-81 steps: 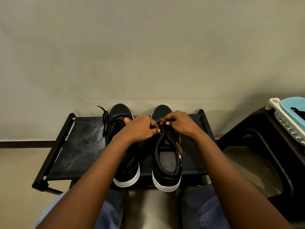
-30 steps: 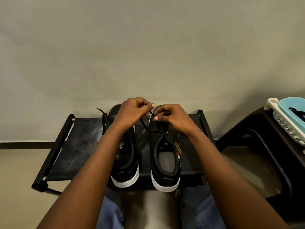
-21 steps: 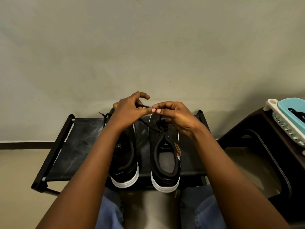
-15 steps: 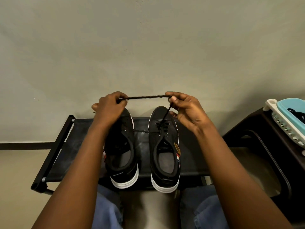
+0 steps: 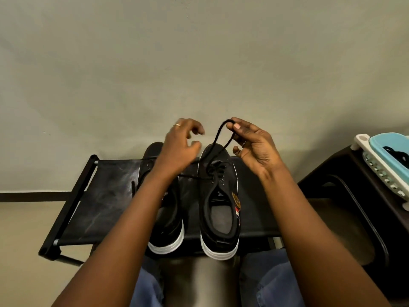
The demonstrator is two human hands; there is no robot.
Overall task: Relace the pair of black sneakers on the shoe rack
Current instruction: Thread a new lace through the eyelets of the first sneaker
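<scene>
Black lace [image 5: 218,138] pinched by right hand [image 5: 254,147]; left hand [image 5: 179,149] loose.

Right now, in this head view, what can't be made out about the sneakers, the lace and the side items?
- Left sneaker: its eyelets and tongue are mostly hidden behind the left hand and forearm.
- Lace: its free ends are hidden inside the right hand grip.
- Left hand: motion-blurred, so finger contact with the lace is unclear.
- Blue basket: cut off by the right edge; the dark contents are unidentifiable.
- Right sneaker badge: too small to read.
</scene>
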